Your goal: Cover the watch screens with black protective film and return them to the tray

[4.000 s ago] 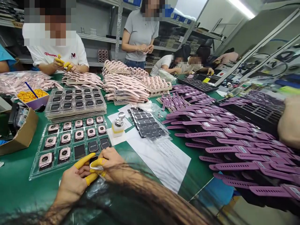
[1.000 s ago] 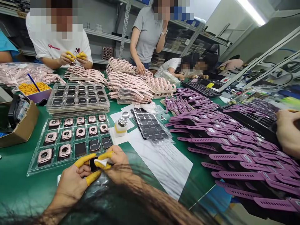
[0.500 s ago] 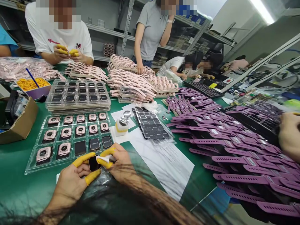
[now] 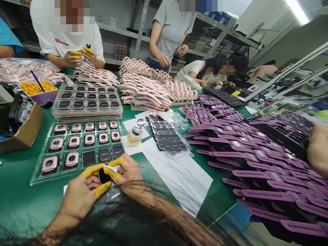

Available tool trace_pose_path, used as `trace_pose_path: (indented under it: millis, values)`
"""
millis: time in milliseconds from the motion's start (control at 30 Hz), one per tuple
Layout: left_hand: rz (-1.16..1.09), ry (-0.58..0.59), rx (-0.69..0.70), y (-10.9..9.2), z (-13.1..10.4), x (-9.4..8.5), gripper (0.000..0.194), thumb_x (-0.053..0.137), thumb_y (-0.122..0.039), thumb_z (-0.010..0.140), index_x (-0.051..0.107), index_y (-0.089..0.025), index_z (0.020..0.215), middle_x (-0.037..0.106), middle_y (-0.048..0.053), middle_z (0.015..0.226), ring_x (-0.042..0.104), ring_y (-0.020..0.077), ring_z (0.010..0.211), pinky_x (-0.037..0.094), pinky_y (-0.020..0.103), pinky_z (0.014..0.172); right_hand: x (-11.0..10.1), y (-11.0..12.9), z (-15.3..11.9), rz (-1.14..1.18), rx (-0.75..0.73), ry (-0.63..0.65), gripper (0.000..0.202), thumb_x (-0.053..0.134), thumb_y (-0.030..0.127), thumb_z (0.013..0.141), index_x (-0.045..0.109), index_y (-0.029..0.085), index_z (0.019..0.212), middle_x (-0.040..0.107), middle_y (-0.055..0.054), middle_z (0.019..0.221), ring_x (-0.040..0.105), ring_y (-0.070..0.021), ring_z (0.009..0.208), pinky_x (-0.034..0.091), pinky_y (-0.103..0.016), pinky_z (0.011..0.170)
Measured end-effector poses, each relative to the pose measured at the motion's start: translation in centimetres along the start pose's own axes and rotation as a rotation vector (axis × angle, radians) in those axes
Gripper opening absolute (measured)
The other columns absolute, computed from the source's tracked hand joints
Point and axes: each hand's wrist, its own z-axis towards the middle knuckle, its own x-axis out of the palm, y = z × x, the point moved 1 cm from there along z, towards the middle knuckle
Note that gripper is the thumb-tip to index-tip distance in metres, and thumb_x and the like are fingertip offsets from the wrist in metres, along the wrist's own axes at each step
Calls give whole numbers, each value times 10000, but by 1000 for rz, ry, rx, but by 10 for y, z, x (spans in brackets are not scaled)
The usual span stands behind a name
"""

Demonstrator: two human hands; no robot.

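My left hand (image 4: 80, 194), with yellow finger cots on thumb and forefinger, grips a small smartwatch case (image 4: 103, 176) by its edges, dark screen showing. Pinched in my right hand (image 4: 129, 172), also in yellow finger cots, is a white wiping cloth (image 4: 114, 168) that touches the watch's upper right side. Part of the watch is hidden behind the cloth and fingers. Just beyond my hands lies a clear plastic tray (image 4: 36, 178). Several pink watch cases (image 4: 72, 159) sit back-up in it, two cells hold watches with dark faces (image 4: 104, 155), and one cell shows only a black pad (image 4: 89, 158).
A pump bottle (image 4: 135, 134) stands on paper right of the tray. Stacked trays (image 4: 87, 114), a tub of yellow finger cots (image 4: 38, 89) and pink straps (image 4: 146, 90) are behind. Purple straps (image 4: 256, 153) cover the right side. A cardboard box (image 4: 24, 131) is left. Co-workers sit and stand opposite.
The cloth and my right fingers have shifted slightly over the watch. Across the table, the standing person's raised hand has come down. The view has moved a little.
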Motion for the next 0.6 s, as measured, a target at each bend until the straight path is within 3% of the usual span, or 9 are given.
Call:
trace_pose_path:
  millis: [67,133,267,400,600]
  values:
    - [-18,-4,-8,-3,-1,1,334,825,-286,503,725,-323,820,734,-90,626,754,236,679,636,341,695,0,-1,2,33,4,-45,116,809,499,831,768,418,903,597,27,821,606,-196,683,502,-349,570]
    - [-13,-4,-4,-8,-3,3,337,834,-296,514,742,-318,836,745,-80,646,753,230,677,631,334,697,-1,2,3,66,-28,-5,126,823,508,809,773,419,883,597,34,793,600,-189,668,500,-342,571]
    - [-49,-18,27,-13,-8,10,443,869,-276,537,764,-254,968,732,-56,659,702,170,620,590,270,648,-11,17,0,64,-6,-14,132,776,408,899,769,281,865,629,4,809,613,-168,727,500,-310,624]
    - [-106,73,31,-2,-6,12,590,893,-228,594,759,-173,1167,774,5,793,727,158,720,599,261,730,-21,23,3,-14,-54,63,85,744,290,930,780,225,888,630,-7,813,618,-156,757,498,-299,666]
    - [-157,52,10,7,-6,10,644,921,-223,633,748,-158,1250,717,-6,734,650,116,645,546,230,650,-29,28,4,-101,-15,-122,158,732,361,960,767,231,877,622,-10,767,565,-148,651,455,-308,575]
